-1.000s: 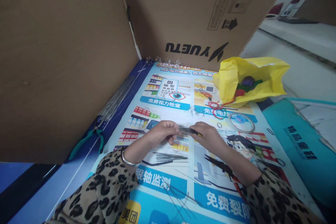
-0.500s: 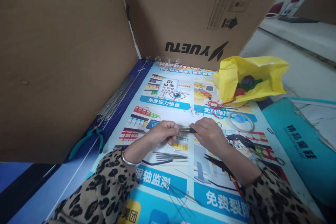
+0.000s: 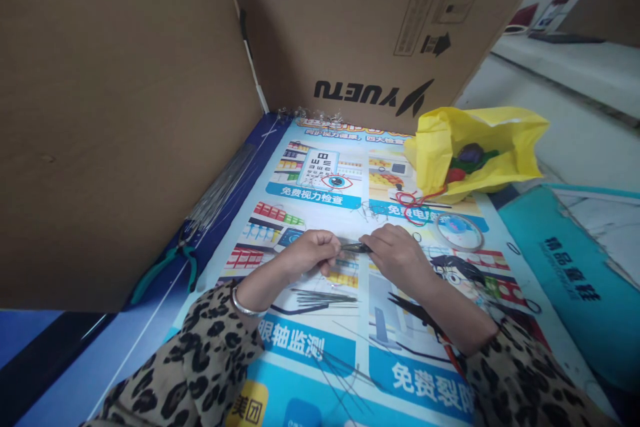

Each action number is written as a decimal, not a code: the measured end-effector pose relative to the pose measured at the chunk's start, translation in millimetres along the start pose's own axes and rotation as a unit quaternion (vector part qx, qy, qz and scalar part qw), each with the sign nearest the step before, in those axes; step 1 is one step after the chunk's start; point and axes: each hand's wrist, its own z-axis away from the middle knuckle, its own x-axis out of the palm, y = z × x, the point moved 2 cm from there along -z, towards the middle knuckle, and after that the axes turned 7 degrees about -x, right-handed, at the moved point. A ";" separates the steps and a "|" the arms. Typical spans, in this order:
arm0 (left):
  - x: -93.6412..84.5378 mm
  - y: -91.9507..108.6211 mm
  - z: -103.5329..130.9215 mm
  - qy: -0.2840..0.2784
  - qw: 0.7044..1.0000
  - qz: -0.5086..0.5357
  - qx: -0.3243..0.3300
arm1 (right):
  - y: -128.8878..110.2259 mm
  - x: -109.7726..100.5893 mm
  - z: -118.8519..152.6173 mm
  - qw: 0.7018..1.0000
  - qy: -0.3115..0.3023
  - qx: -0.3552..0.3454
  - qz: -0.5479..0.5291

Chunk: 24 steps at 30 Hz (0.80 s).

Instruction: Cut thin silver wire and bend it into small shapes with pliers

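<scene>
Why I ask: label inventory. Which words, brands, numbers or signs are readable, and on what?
"YUETU", upside down: cardboard panel.
Arrow: same panel.
"精品童鞋": turquoise box.
"免费视力检查": poster.
"眼轴监测": poster.
"免费电", rest blurred: poster.
"免费裂", rest unclear: poster.
"美团": poster's yellow square.
"E"s: poster's eye chart.
Too blurred: poster heading, panel's and box's small print.

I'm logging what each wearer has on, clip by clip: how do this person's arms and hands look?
The left sleeve and right sleeve are tan leopard print with dark spots. A silver bangle circles the left wrist. The left hand and right hand wear no gloves.
</scene>
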 end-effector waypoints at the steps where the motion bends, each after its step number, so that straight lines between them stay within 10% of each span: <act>1: 0.4 0.4 0.4 0.000 1.000 0.001 -0.001 | 0.1 0.2 0.1 1.000 -0.002 0.000 -0.001; 24: -1.7 -2.3 -0.7 -0.007 1.000 0.007 -0.009 | 0.0 3.2 -0.4 0.998 -0.032 0.009 -0.044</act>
